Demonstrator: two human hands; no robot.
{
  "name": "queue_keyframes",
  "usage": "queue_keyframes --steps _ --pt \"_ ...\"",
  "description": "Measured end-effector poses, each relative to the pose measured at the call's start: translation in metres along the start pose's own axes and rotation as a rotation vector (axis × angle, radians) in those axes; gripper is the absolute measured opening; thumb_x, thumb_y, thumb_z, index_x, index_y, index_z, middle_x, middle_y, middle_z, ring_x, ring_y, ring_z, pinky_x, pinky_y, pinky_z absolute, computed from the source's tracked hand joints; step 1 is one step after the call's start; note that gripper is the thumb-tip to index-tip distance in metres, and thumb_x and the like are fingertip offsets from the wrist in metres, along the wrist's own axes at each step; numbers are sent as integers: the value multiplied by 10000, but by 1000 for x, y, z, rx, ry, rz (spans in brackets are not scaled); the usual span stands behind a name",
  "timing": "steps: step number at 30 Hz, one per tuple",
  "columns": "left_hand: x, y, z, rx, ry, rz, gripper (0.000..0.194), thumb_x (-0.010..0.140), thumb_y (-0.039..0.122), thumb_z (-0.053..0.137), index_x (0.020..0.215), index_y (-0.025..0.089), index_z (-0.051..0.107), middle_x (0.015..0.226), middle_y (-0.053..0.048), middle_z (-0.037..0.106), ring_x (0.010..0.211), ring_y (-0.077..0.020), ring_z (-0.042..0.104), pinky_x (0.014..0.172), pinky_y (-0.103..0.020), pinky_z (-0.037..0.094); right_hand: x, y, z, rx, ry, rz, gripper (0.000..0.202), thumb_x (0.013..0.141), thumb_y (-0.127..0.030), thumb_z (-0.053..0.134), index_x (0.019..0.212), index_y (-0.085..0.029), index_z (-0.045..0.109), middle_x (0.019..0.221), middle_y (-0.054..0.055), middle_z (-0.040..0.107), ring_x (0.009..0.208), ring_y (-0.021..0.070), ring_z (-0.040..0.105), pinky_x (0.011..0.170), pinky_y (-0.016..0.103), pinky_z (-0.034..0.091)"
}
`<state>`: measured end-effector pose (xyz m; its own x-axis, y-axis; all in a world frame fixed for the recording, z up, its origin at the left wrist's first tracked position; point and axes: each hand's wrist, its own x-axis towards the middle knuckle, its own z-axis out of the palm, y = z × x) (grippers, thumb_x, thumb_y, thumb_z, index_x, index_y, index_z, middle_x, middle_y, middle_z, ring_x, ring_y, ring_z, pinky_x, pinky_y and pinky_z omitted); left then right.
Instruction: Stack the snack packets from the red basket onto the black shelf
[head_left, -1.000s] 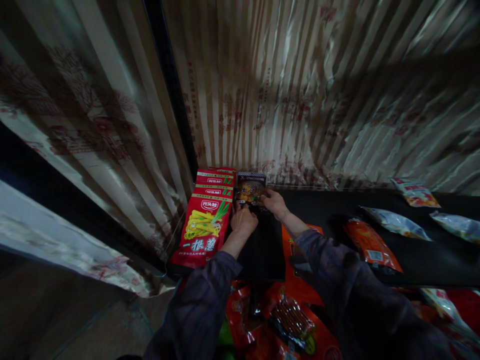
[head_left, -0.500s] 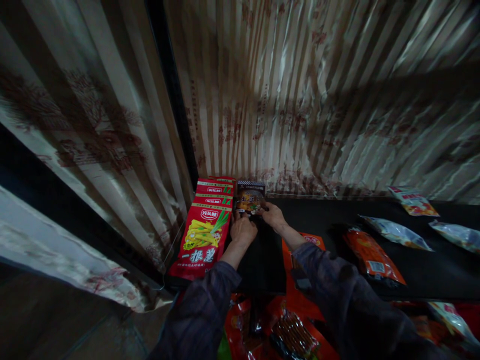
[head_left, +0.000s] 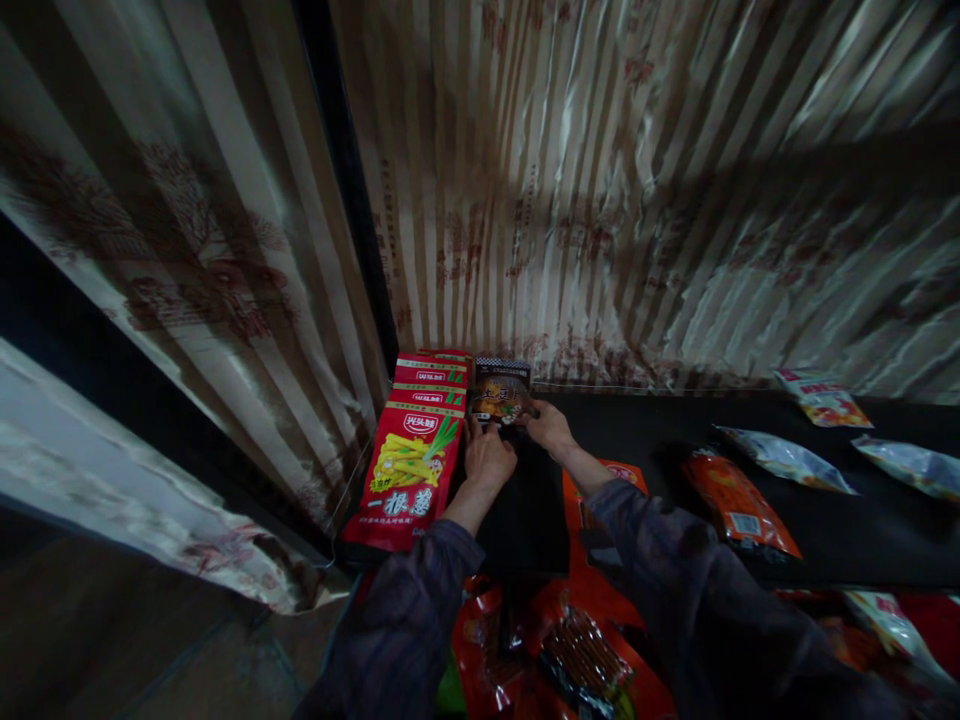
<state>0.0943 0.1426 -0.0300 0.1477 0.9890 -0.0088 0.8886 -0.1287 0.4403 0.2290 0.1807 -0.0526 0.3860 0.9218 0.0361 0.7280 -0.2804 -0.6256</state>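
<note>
A small dark snack bag (head_left: 499, 388) with white lettering and a checkered top edge lies at the back of the black shelf. My right hand (head_left: 550, 428) grips its lower right corner between thumb and fingers. At its lower left edge, my left hand (head_left: 489, 458) has curled fingers closed on the bag; the fingertips are partly hidden. Immediately left is an overlapping row of red snack bags (head_left: 409, 465), the front one showing yellow sticks and green scallion.
On the black shelf (head_left: 630, 430) to the right lie an orange packet (head_left: 739, 505), silvery packets (head_left: 784, 460) and a red-and-white packet (head_left: 821, 397). Below are more red packets (head_left: 585, 650). Striped curtains (head_left: 525, 200) hang behind and left, beside a dark post (head_left: 349, 170).
The view has shifted slightly. Both hands stay at the lower edge of the dark snack bag, which has barely moved.
</note>
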Motion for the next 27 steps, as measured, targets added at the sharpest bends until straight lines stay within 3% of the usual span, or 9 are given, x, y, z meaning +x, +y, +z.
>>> queue_keyframes --steps 5,11,15,19,21,23,25,27 --pt "-17 7 0 -59 -8 66 513 851 199 504 1341 51 533 1551 -211 298 1458 -316 223 1190 -370 216 -7 -6 -21 -15 1 36 326 855 -234 554 1148 -173 685 1199 102 682 1121 212 631 961 273 453" --pt "-57 14 -1 -159 -98 138 487 862 238 517 1325 91 553 1536 -172 353 1443 -283 281 1177 -364 264 -32 -9 -52 21 -20 47 281 852 -241 555 1077 -186 714 1054 59 732 996 186 670 870 254 487" --pt "-97 9 -5 -263 -182 162 471 869 253 517 1317 120 570 1512 -131 410 1411 -231 357 1169 -304 271 -67 -3 -69 57 -46 53 283 864 -244 540 1075 -170 714 985 55 743 927 176 678 832 256 499" --pt "-143 -12 -10 -385 -245 162 415 860 226 512 1253 152 624 1441 -99 510 1362 -205 432 1134 -301 333 -122 10 -79 196 -113 8 294 870 -266 539 1102 -180 697 1006 45 738 909 166 670 859 290 502" --pt "-167 -29 -11 -408 -278 170 391 863 226 501 1223 166 643 1389 -84 565 1309 -204 493 1102 -302 371 -160 20 -81 356 -213 -67 295 872 -307 548 1104 -195 690 1021 39 734 930 169 665 885 319 502" --pt "-188 -48 -9 -383 -353 152 378 883 240 472 1213 180 646 1282 -77 648 1189 -207 595 1038 -309 428 -202 34 -80 446 -419 -175 319 875 -387 559 1109 -209 682 1046 40 727 971 178 659 904 338 502" --pt "-206 -69 -3 -300 -482 126 375 898 265 459 1219 186 637 1218 -76 685 1106 -217 645 971 -314 470 -244 49 -74 407 -660 -265 346 893 -424 527 1130 -218 672 1071 46 725 976 189 663 888 351 514" --pt "-222 -89 6 -164 -564 116 379 891 266 482 1234 188 624 1267 -83 659 1165 -227 615 997 -317 446 -280 66 -62 199 -763 -293 326 900 -369 512 1144 -225 674 1063 62 731 944 206 673 861 357 521"
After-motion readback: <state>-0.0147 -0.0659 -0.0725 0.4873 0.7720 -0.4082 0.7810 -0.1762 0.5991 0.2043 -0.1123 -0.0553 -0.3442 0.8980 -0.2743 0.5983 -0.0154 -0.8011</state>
